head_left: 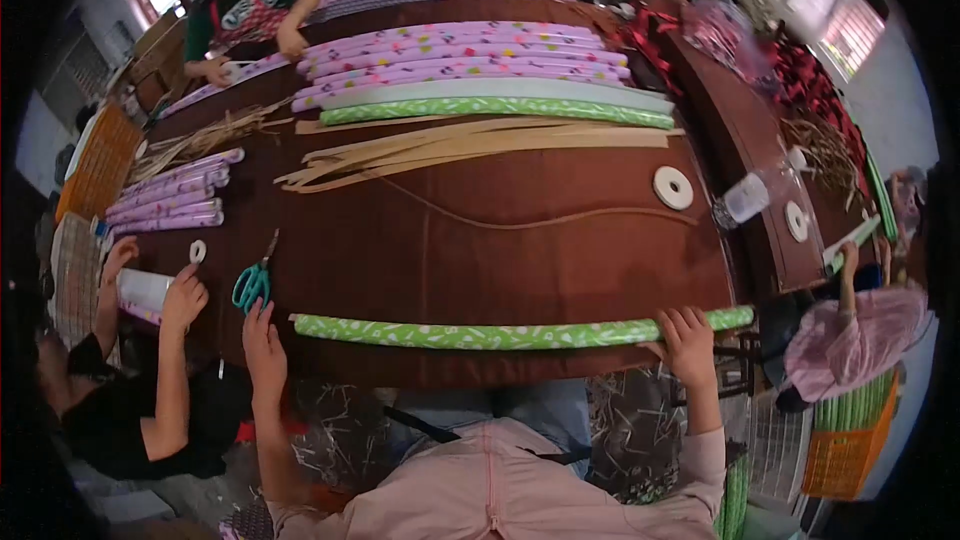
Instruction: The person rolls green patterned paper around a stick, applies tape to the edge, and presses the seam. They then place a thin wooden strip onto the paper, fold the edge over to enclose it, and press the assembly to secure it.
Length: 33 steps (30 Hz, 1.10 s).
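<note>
A long green patterned roll [500, 334] lies along the near edge of the brown table [480, 250]. My right hand [685, 340] grips it near its right end. My left hand [262, 345] rests on the table edge just left of the roll's other end, fingers apart and empty, right below a pair of teal-handled scissors [254, 282].
Pink patterned rolls [460, 52], a second green roll [500, 108] and pale strips [470, 145] lie at the far side. White tape rings [673, 187] sit right. A person at left [150, 380] handles a white roll. Other people work at the far left and right.
</note>
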Available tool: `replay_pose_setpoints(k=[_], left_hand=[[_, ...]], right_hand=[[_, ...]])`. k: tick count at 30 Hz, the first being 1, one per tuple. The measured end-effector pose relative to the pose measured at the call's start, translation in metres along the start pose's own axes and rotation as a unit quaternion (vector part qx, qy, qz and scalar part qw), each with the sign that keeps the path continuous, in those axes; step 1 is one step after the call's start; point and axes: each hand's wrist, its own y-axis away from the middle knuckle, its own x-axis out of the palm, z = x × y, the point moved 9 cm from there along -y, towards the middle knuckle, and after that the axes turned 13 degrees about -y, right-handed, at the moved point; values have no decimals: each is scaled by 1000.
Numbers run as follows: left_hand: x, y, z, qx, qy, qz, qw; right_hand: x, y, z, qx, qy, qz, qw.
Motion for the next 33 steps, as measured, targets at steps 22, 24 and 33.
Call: replay_pose_setpoints(k=[22, 24, 33], left_hand=[[-92, 107, -488, 372, 783, 367, 338], [-85, 127, -503, 382, 762, 364, 376], [-61, 185, -537, 442, 709, 404, 372]], right_hand=[[110, 229, 67, 461, -229, -186, 837], [108, 218, 70, 432, -199, -194, 858], [116, 242, 37, 533, -177, -296, 772]])
